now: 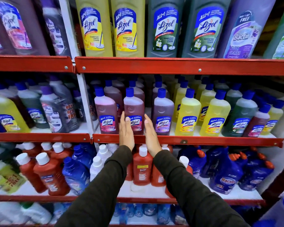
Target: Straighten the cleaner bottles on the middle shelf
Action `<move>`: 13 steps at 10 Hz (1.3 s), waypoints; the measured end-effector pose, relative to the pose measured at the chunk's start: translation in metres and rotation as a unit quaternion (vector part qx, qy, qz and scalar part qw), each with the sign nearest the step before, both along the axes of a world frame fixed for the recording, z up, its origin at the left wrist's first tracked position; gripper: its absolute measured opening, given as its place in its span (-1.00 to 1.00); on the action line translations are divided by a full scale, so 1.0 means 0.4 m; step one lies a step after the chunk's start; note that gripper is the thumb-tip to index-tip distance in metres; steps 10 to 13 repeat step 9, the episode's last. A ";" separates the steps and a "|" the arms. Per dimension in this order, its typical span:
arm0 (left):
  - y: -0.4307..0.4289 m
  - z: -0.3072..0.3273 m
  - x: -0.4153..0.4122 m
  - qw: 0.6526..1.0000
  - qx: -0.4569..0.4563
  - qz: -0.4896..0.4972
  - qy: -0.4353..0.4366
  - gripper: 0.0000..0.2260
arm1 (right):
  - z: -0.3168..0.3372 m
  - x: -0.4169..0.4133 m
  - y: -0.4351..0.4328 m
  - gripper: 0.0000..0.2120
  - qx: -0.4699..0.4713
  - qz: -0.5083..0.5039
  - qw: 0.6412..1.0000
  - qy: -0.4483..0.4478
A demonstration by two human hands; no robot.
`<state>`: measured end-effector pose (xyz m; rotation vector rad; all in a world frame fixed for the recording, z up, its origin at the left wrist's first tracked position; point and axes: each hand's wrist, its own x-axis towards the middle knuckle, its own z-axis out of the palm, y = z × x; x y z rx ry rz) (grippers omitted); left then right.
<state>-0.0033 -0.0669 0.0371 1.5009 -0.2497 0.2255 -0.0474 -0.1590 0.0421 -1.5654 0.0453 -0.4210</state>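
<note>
My left hand point(126, 132) covers the lower left corner of the pink bottle point(134, 110). The top-shelf bottles point(128, 28) are cut off at the frame's top. Bottles at far left point(10, 28) are blurred, labels unreadable. Back rows point(154, 81) sink into shadow.

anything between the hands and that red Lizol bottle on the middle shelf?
Nothing visible. Left hand and right hand, both open, flank the red Lizol bottle at the shelf's red front lip; neighbouring bottles stand to either side.
</note>
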 end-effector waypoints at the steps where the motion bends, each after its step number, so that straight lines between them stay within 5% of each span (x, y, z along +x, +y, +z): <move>1: 0.011 -0.009 0.017 0.999 0.041 -0.014 0.018 -0.29 | -0.006 0.010 0.005 -0.46 0.019 0.007 1.000 0.007; 2: 0.017 -0.010 0.014 0.998 0.061 -0.022 0.012 -0.35 | -0.009 0.011 0.004 -0.32 0.034 -0.004 0.999 0.000; 6: 0.033 0.021 -0.019 0.993 0.109 -0.048 0.005 -0.32 | -0.023 0.010 0.002 -0.51 0.031 -0.030 0.999 0.000; 13: 0.033 0.008 -0.034 0.996 0.077 -0.018 -0.045 -0.45 | 0.001 -0.019 -0.019 -0.52 0.094 -0.015 0.995 0.008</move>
